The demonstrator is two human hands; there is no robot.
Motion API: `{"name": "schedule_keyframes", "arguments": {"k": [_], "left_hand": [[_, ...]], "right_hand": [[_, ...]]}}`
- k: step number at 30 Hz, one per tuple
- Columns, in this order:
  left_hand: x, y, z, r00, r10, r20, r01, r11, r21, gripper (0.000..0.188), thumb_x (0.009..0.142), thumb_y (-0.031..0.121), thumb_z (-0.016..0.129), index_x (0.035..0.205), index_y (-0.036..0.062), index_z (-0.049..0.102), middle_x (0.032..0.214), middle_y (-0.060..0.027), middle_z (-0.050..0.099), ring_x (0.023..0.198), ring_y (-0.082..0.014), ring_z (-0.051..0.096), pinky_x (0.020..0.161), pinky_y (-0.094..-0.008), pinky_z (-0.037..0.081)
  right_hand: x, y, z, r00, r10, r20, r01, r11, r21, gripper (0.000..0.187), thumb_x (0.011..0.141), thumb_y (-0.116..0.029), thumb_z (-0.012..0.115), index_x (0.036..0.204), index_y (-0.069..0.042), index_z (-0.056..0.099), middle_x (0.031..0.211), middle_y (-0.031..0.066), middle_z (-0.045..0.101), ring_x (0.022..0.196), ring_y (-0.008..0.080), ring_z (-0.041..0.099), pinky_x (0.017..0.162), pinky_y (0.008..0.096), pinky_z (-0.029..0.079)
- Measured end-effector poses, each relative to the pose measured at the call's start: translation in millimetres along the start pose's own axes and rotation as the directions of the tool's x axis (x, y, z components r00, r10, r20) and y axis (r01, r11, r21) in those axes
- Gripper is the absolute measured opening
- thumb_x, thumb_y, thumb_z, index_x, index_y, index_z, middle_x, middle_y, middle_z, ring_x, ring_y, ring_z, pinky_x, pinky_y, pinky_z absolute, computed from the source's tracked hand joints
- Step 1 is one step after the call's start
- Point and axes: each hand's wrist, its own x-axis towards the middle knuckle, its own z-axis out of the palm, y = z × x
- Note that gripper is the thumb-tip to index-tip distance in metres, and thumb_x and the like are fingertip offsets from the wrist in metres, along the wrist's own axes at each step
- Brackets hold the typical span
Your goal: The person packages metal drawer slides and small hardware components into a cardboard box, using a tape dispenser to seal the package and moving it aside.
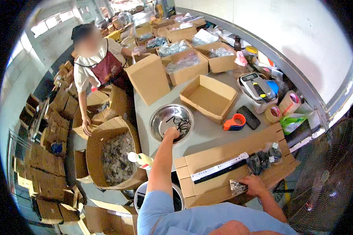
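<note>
My left hand reaches into a shiny metal bowl, its fingers bunched together against several thin black curved pieces. The fingertips are hidden, so what they pinch does not show. Lower right, my right hand grips the edge of a small clear bag with dark and light bits inside. That bag rests on a flattened cardboard box. Just above it on the cardboard lie a white and black slotted rail and some clear bags of black parts.
An open cardboard tray, orange tape cutter, black phone and scale stand beyond. A bottle and a carton of clear bags are left. Another person stands far left; a fan is right.
</note>
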Motion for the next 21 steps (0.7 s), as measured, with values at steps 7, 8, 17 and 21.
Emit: {"name": "schedule_keyframes", "arguments": {"k": [7,8,17,21], "left_hand": [[-40.1,63.5,-42.8,0.988,-0.156,-0.006,0.138,0.884,-0.446,0.052,0.075,0.050,0.053,0.099,0.0064,0.069,0.109,-0.0169,0.064,0.105,-0.0301,0.060,0.090,-0.0390,0.044],[-36.4,55.4,-37.9,0.986,-0.168,-0.022,0.141,0.882,-0.449,0.052,0.075,0.050,0.053,0.099,0.0064,0.069,0.109,-0.0169,0.064,0.105,-0.0301,0.060,0.090,-0.0390,0.044],[-1.0,54.4,-15.8,0.965,-0.249,-0.086,0.169,0.836,-0.522,0.045,0.074,0.040,0.055,0.096,0.0028,0.068,0.106,-0.0188,0.064,0.102,-0.0319,0.060,0.086,-0.0399,0.046],[46.7,-55.9,32.9,0.949,-0.175,-0.263,0.067,0.925,-0.375,0.048,0.074,0.042,0.057,0.094,0.0001,0.068,0.100,-0.0205,0.065,0.100,-0.0320,0.061,0.084,-0.0404,0.047]], "right_hand": [[-4.3,16.3,13.5,0.993,0.060,0.105,-0.060,0.998,-0.001,0.064,0.060,-0.015,0.071,0.121,-0.027,0.057,0.108,0.0055,0.060,0.103,0.0290,0.052,0.086,0.0448,0.043],[-1.9,14.3,12.8,0.993,0.032,0.109,-0.028,0.999,-0.032,0.063,0.060,-0.015,0.071,0.121,-0.026,0.057,0.108,0.0051,0.060,0.103,0.0286,0.052,0.086,0.0454,0.043],[-6.4,19.7,26.2,0.991,0.101,0.087,-0.091,0.990,-0.111,0.061,0.063,-0.023,0.071,0.122,-0.029,0.056,0.106,0.0049,0.059,0.104,0.0296,0.053,0.086,0.0452,0.044],[1.4,4.9,2.7,0.997,-0.046,0.057,0.050,0.996,-0.073,0.061,0.064,-0.024,0.071,0.123,-0.029,0.055,0.107,0.0052,0.059,0.105,0.0294,0.052,0.086,0.0456,0.044]]}}
